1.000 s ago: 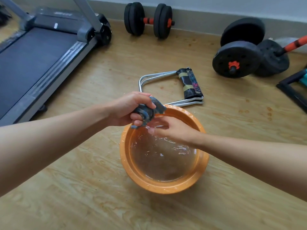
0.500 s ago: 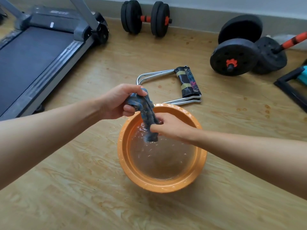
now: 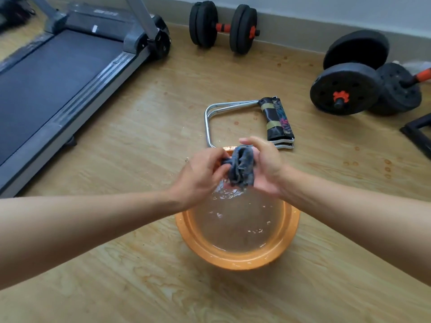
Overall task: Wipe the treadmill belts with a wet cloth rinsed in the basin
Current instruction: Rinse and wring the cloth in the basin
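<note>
A wet dark blue-grey cloth is bunched up between both of my hands, just above the far rim of the orange basin. My left hand grips its left side and my right hand grips its right side. Water drips from the cloth into the basin, and the water surface is rippled. The treadmill's dark belt lies at the far left on the wooden floor, apart from my hands.
A folded metal-frame stool lies just behind the basin. A dumbbell sits by the back wall. More weight plates and a black frame are at the right. Wet spots mark the floor.
Both hands have come together and bunched the cloth, which hung stretched between them half a second ago. The view has shifted, so the basin now sits lower in the frame.
</note>
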### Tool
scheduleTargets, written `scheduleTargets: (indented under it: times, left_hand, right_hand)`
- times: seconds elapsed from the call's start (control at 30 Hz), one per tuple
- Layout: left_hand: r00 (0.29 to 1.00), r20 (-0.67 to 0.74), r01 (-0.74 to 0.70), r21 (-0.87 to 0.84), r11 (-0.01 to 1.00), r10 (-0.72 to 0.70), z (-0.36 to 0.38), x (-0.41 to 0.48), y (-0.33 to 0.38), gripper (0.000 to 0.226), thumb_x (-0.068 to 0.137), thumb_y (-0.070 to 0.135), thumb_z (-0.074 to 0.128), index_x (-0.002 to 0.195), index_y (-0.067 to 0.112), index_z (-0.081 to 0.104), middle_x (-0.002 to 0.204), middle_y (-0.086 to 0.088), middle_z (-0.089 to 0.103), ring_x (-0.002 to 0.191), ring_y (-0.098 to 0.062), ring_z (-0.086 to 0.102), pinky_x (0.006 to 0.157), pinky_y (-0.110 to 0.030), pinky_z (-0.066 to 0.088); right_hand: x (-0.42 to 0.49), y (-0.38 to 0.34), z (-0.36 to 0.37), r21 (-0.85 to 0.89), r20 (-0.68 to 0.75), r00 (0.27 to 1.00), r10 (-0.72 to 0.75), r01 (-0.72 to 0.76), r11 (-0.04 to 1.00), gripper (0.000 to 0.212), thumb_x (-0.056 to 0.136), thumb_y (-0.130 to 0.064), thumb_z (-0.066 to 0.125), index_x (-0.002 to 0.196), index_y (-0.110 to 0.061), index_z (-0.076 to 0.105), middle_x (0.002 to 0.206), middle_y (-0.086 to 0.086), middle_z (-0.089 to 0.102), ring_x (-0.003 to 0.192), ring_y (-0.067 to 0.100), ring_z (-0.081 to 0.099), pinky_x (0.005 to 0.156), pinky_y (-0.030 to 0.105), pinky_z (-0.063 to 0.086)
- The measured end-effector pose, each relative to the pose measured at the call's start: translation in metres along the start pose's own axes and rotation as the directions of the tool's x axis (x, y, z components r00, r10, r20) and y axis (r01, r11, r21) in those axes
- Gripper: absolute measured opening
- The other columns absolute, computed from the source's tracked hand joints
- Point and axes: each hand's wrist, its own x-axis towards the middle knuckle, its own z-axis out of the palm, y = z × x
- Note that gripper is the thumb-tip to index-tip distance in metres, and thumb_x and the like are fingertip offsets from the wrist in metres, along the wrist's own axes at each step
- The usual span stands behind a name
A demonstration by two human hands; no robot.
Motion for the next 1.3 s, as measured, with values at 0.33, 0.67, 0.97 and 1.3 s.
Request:
scheduleTargets:
  times: [0.33, 0.67, 0.97, 1.3]
  left_hand:
    - [0.943, 0.072, -0.332, 0.292, 0.897, 0.325, -0.008, -0.006, -0.008, 0.027, 0.107, 0.024, 0.048, 0.127, 0.012, 0.062, 0.133, -0.007, 0.054, 0.110, -0.025, 0.056, 0.094, -0.045, 0.048]
    - [0.996, 0.086, 0.020, 0.195, 0.981, -0.037, -0.018, 0.009, -0.021, 0.010, 0.108, 0.029, 0.048, 0.109, 0.022, 0.054, 0.120, 0.005, 0.047, 0.107, -0.020, 0.059, 0.092, -0.046, 0.051]
    - [0.989, 0.141, 0.008, 0.166, 0.986, -0.031, -0.013, 0.009, -0.019, 0.010, 0.103, 0.020, 0.049, 0.107, 0.016, 0.057, 0.115, 0.000, 0.050, 0.099, -0.019, 0.055, 0.089, -0.041, 0.048]
    - [0.984, 0.171, 0.022, 0.158, 0.987, -0.050, -0.009, 0.010, -0.015, 0.011, 0.101, 0.018, 0.048, 0.110, 0.017, 0.055, 0.114, -0.002, 0.050, 0.101, -0.021, 0.055, 0.088, -0.038, 0.045]
  right_hand:
    - [0.008, 0.009, -0.004, -0.022, -0.291, 0.946, 0.140, -0.153, 0.988, 0.015, 0.097, -0.022, 0.054, 0.087, -0.014, 0.062, 0.070, 0.004, 0.060, 0.051, 0.011, 0.047, 0.037, 0.020, 0.031]
    - [0.007, 0.018, 0.007, -0.239, -0.358, 0.934, -0.002, -0.090, 0.967, 0.053, 0.100, -0.039, 0.052, 0.051, -0.025, 0.039, 0.051, -0.007, 0.033, 0.041, 0.012, 0.024, 0.042, 0.022, 0.016]
    - [0.003, 0.026, 0.011, -0.423, -0.206, 0.968, -0.144, 0.045, 0.905, 0.038, 0.106, -0.046, 0.052, 0.078, -0.022, 0.044, 0.054, -0.003, 0.035, 0.043, 0.013, 0.028, 0.044, 0.024, 0.019]
    - [0.010, 0.010, 0.004, -0.124, -0.195, 0.980, 0.032, -0.057, 0.991, 0.030, 0.104, -0.038, 0.036, 0.094, -0.014, 0.051, 0.075, 0.004, 0.047, 0.061, 0.016, 0.044, 0.057, 0.031, 0.038]
